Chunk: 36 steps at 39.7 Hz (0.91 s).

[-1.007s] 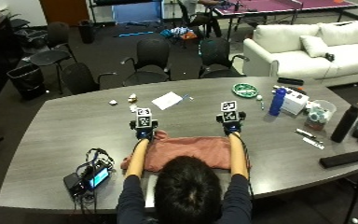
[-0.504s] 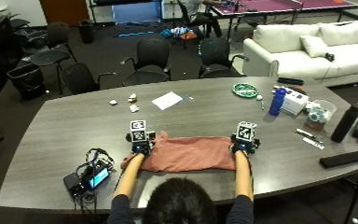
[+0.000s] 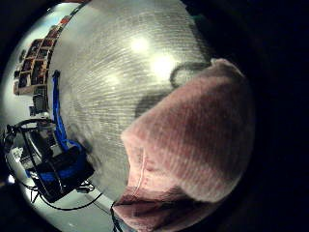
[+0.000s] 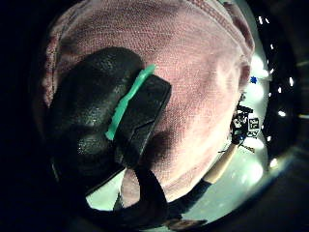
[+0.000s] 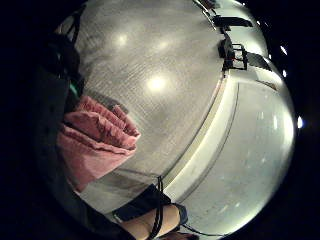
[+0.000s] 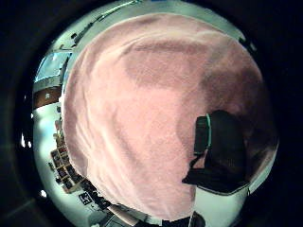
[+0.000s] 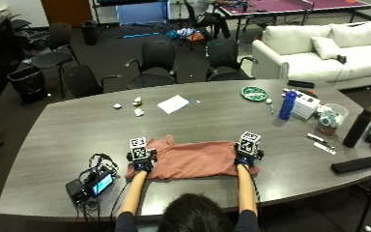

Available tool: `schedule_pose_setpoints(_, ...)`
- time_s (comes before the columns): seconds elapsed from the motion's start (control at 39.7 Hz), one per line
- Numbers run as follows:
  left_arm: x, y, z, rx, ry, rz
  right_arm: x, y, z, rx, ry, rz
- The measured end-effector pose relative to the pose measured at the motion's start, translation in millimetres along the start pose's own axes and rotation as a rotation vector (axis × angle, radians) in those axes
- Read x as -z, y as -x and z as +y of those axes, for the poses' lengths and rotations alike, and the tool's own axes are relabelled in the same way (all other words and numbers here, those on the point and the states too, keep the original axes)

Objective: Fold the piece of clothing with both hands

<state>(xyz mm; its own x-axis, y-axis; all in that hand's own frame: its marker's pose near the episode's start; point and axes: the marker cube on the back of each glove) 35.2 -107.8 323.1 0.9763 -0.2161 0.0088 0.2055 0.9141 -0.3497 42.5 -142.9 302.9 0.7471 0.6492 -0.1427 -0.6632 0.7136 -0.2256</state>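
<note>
So garment lies long left-right on worktop; I see left hand and right hand each pinching an end.

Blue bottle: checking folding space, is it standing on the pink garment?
No, the blue bottle stands on bare table, well away from the pink garment.
</note>
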Motion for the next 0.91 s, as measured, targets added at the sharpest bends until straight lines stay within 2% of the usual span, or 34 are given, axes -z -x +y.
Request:
schedule_pose_setpoints(0.2,14,-3,1,-0.036,-0.119,0.017,1,2,-1,0.074,-0.038,-0.011)
schedule_pose_setpoints(0.38,25,-4,19,-0.068,-0.053,0.082,8,-31,-12,0.02,-0.077,0.055)
schedule_pose_setpoints(0.45,29,-9,27,-0.14,-0.015,0.18,15,-49,-15,0.0,-0.083,0.073)
schedule_pose_setpoints(0.53,34,-14,34,-0.246,0.02,0.312,30,-69,-20,-0.046,-0.106,0.029)
schedule_pose_setpoints(0.58,39,-15,38,-0.285,0.019,0.356,44,-81,-20,-0.088,-0.1,-0.008)
schedule_pose_setpoints(0.71,50,-5,45,-0.261,0.008,0.308,88,-85,-14,-0.072,-0.113,-0.121)
schedule_pose_setpoints(0.78,60,5,48,-0.212,-0.002,0.28,115,-66,-20,-0.022,-0.122,-0.198)
schedule_pose_setpoints(0.83,68,10,51,-0.218,-0.01,0.286,135,-48,-18,0.008,-0.116,-0.228)
schedule_pose_setpoints(0.91,82,19,47,-0.188,-0.116,0.285,172,-18,7,0.061,-0.139,-0.254)
